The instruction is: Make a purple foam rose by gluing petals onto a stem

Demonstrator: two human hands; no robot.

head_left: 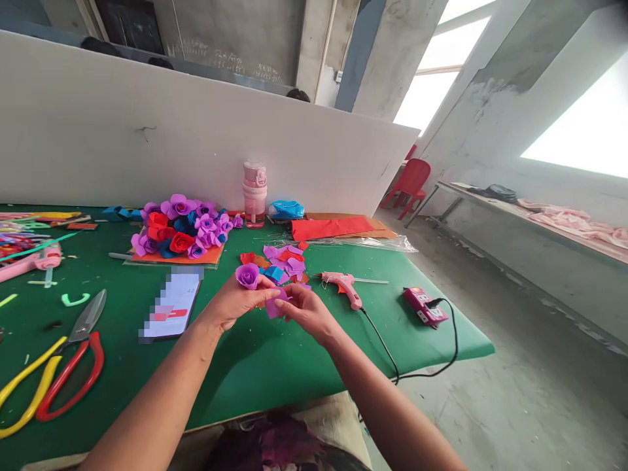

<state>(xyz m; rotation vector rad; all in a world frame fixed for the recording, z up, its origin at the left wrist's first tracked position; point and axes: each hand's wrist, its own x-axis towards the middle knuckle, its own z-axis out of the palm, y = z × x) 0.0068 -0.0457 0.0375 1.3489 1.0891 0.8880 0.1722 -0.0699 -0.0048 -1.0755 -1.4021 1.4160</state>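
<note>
A purple paper rose is held upright in my left hand, whose fingers are closed round its base. Between both hands is a loose purple petal; the fingers of my right hand pinch its right side, and my left fingertips touch its upper edge. Just beyond the hands lies a small pile of purple, red and blue petals. A pink glue gun rests on the green table, to the right of the hands. Finished purple, red and blue flowers are heaped at the back left.
Left of my hands are a phone and large scissors. A pink bottle stands by the white board. Red paper lies behind the petals. On the right, a magenta box joins a black cable.
</note>
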